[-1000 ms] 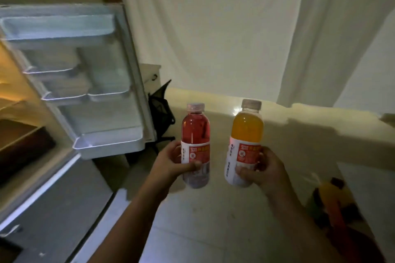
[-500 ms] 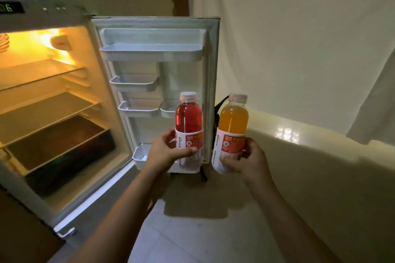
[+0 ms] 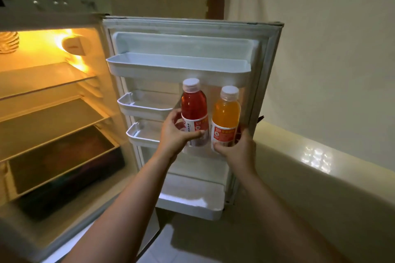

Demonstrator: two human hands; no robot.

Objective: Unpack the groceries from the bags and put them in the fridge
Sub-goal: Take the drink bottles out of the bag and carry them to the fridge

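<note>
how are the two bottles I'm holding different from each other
The red bottle holds red liquid and sits in the left hand; the orange bottle holds orange liquid, in the right hand. The red bottle is held slightly higher. Both are upright, capped, with similar red-and-white labels.

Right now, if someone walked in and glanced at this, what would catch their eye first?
Probably the two drink bottles held up in front of the open fridge door: the red bottle in the left hand, the orange bottle in the right hand. Next, the glowing yellow light inside the fridge at upper left, over bare shelves.
</note>
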